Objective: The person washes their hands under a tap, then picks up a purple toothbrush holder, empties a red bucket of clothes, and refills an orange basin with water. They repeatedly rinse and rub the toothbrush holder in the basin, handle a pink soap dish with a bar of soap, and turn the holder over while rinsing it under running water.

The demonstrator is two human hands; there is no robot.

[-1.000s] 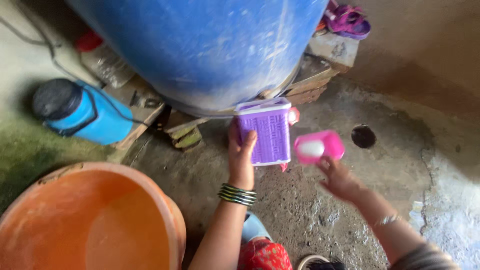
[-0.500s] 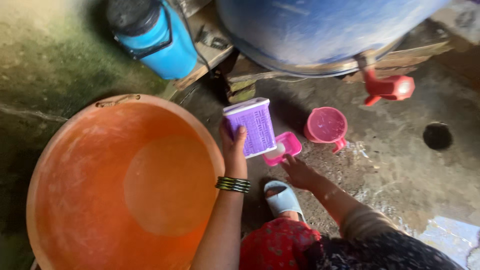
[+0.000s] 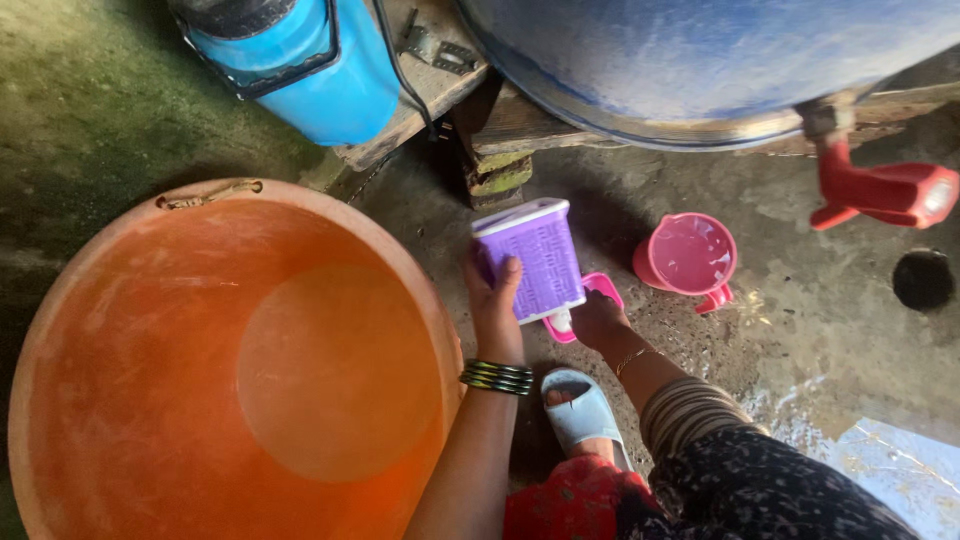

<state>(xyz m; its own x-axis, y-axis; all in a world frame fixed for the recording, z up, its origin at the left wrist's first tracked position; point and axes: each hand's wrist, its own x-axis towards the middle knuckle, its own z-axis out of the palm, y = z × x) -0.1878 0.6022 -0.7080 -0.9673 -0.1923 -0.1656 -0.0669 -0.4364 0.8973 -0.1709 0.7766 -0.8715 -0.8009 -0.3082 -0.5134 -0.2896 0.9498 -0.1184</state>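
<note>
Both my hands are busy at one spot on the wet concrete floor (image 3: pixel 800 330). My left hand (image 3: pixel 493 300) grips the purple basket (image 3: pixel 535 258), tilted up just in front of the wooden blocks. My right hand (image 3: pixel 598 318) closes on a small pink tray (image 3: pixel 592 297) tucked under the basket's lower edge. Near them sits a pink cup (image 3: pixel 688 256); the big orange tub (image 3: pixel 230 370) lies to my left, a blue barrel (image 3: pixel 700 60) above.

Glossy plastic tub (image 3: pixel 120 300), rough concrete floor (image 3: pixel 790 330)
</note>
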